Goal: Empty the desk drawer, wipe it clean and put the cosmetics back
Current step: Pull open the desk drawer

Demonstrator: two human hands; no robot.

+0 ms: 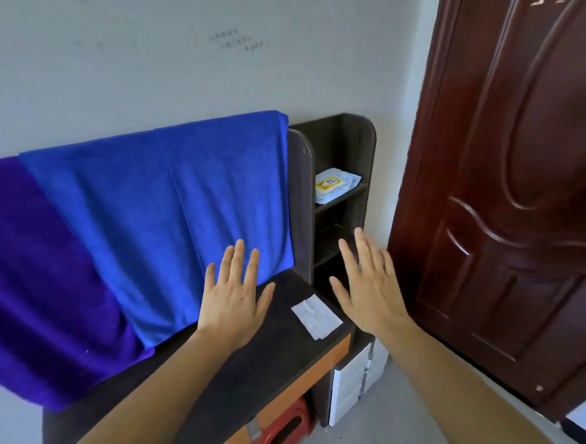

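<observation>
Both hands were held out flat over the desk (226,390), fingers spread apart and holding nothing. The left hand (233,299) hovered above the dark desktop near its back edge, fingertips overlapping the lower hem of the blue towel (168,222) that hung over the desk's upright back panel. The right hand (367,286) reached past the desk's right edge, in front of the dark shelf unit (366,155). Between the hands, a white folded wipe (316,316) lay flat at the desk's front right corner, just inside both edges. A purple towel (37,278) draped the panel to the left, partly under the blue one. The drawer front (301,382), orange, ran below the desktop's front edge and appeared shut; no cosmetics could be made out. A pale packet (335,185) sat on an upper shelf. A dark wooden door (523,190) stood close on the right, leaving a narrow strip of floor (393,421) beside the desk. A red stool (280,428) sat beneath the desktop.
</observation>
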